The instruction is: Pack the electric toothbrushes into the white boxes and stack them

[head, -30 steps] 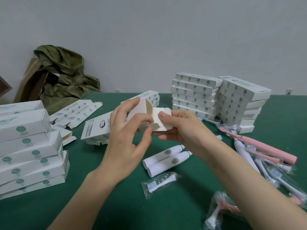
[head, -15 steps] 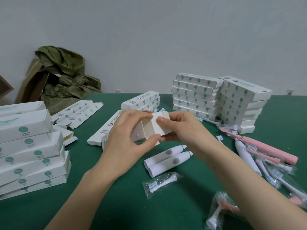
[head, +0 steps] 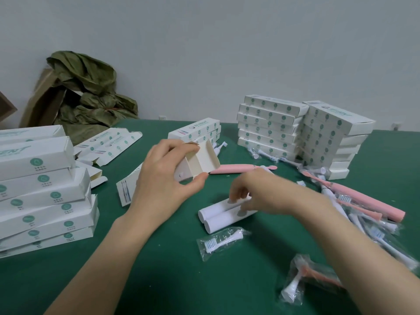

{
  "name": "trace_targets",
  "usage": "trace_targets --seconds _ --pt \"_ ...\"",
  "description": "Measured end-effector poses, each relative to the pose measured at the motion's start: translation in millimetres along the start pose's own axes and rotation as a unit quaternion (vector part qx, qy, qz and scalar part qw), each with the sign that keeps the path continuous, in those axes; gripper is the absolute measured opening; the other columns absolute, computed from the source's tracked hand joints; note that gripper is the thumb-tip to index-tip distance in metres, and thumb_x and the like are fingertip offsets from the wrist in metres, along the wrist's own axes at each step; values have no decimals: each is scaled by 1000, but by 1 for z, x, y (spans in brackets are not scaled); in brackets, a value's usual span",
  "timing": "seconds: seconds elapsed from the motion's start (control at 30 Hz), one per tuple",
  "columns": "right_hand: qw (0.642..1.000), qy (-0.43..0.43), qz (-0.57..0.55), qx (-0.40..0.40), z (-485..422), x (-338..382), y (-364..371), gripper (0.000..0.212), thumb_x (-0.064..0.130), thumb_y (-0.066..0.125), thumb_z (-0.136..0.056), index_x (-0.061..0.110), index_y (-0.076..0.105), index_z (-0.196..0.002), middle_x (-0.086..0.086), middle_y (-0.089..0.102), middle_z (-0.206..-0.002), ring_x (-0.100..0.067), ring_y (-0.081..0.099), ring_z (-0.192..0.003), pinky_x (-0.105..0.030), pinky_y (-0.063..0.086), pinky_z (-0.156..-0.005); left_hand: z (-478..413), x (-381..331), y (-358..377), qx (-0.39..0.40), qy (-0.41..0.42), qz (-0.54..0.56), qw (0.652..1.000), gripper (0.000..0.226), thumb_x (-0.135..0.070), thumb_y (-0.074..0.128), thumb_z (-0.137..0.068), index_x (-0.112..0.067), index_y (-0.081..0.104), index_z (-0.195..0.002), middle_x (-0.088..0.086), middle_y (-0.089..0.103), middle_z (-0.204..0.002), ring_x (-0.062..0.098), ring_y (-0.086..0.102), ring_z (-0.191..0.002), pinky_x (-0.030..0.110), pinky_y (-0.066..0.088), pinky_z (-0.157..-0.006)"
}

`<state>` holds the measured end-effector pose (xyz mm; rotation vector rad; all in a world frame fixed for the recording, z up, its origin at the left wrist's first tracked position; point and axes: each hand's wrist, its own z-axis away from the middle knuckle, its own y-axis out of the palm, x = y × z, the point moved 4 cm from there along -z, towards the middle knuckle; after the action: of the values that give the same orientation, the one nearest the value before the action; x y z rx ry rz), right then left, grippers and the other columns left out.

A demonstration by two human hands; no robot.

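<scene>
Left hand (head: 163, 178) holds an open white box (head: 200, 161) clear of the green table (head: 159, 280). Thumb is underneath and fingers over the top, with the end flaps splayed to the right. Nothing shows inside it.

Right hand (head: 256, 194) is down on the two white toothbrush handles (head: 225, 212), which lie side by side just below the box. Its fingertips touch the upper one (blurred, so I cannot tell if they have closed on it).

Progress looks well along. Closed boxes sit in a left stack (head: 41, 189) and two far stacks (head: 270, 126).

Left to pack, I judge:
- the loose toothbrush pile (head: 363, 208) at right
- a pink handle (head: 231, 169) behind the box
- a bagged brush head (head: 219, 242)
- unfilled cartons (head: 109, 144) lying near the left stack
</scene>
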<state>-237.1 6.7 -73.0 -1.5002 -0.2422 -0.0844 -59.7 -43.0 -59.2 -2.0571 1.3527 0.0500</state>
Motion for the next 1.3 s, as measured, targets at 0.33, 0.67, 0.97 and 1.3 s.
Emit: trace_targets --seconds 0.33,0.67,0.97,1.3 --pt "996 -62 60 -15 -8 13 14 10 14 62 -83 12 61 -92 -3 54 -91 -22 49 -90 -38 43 -80 4 9 13 32 -19 -35 999 43 -24 78 -66 -13 69 -107 4 56 -104 24 52 -98 36 40 -90" --pt "703 -73 -543 -454 39 1 -72 8 13 64 -88 18 61 -93 9 70 -85 -9 68 -86 -21 53 -77 7 17 14 3 -54 -59 997 44 -27 74 -68 -17 66 -110 1 53 -104 23 49 -96 31 31 -90" --pt "674 -59 -585 -447 33 28 -52 7 7 63 -88 7 61 -95 -1 70 -88 -9 67 -85 -19 55 -61 4 -4 2 -76 -49 -15 996 48 -28 72 -67 -14 66 -113 -4 50 -103 19 51 -96 30 39 -91" --pt "864 -83 -326 -375 22 48 -39 23 26 74 -78 26 54 -89 12 63 -82 -4 59 -75 -17 47 -68 4 -18 0 -101 -16 -11 995 49 -20 79 -67 -9 66 -112 3 53 -100 25 55 -91 17 38 -82"
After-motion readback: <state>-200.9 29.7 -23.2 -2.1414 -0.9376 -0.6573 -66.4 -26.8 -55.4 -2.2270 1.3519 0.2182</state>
